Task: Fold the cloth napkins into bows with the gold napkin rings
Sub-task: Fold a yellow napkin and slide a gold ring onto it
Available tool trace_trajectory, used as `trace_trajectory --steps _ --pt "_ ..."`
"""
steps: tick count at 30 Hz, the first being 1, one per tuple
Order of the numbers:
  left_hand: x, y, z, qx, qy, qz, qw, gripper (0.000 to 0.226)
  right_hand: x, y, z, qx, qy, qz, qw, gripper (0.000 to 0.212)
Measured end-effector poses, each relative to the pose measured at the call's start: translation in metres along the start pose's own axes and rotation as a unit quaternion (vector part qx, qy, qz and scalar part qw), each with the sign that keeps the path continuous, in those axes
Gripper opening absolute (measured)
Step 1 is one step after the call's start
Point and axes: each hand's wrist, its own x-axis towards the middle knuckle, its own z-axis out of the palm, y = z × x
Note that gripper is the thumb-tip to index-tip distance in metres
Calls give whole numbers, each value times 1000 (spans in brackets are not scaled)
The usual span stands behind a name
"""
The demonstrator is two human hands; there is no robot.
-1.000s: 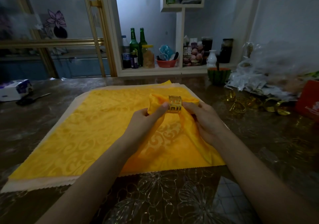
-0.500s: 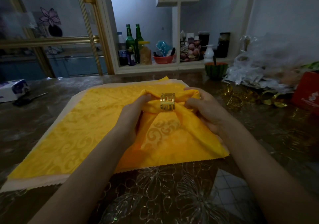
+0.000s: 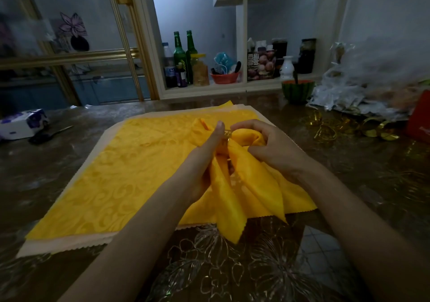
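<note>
Left hand [image 3: 202, 167] grips gathered napkin [image 3: 232, 199] under gold ring [image 3: 227, 134], thumb pressed at ring. Right hand [image 3: 270, 146] pinches right loop. Napkin held above flat stack [image 3: 116, 174]. Advise: steady ring, draw loops even. Spare rings [image 3: 325, 132] lie at right.

Yellow napkin [image 3: 235, 185] gathered through a gold ring [image 3: 228, 134], held up over the stack [image 3: 130, 174].
The napkin is bunched at the ring, with a loop puffing out on each side and two pointed tails hanging toward the near edge. The ring is mostly hidden between the left hand [image 3: 204, 162] and right hand [image 3: 267, 146], which grip the cloth. The stack of flat patterned yellow napkins lies beneath, with a cream layer lowest. Spare rings [image 3: 325, 134] lie loose, far right.
</note>
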Motion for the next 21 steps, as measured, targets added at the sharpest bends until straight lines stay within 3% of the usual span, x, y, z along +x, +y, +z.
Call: trace_trajectory --steps 4,7,12,15,19,21 --pt "4 -3 -14 -24 -32 -46 998 38 0 -1 1 13 -19 25 999 42" --pt "2 -3 -15 -25 -50 -66 996 50 4 0 0 67 31 62 995 43" --pt "2 -6 -12 51 -38 29 998 38 11 4 0 161 112 137 971 41" --pt "2 -6 -13 117 -34 90 988 45 12 6 0 193 125 184 955 39" --pt "3 -9 -13 156 -61 111 980 43 13 9 -1 202 162 246 934 37" --pt "4 -10 -14 163 -68 109 978 41 10 6 -1 196 165 270 928 27"
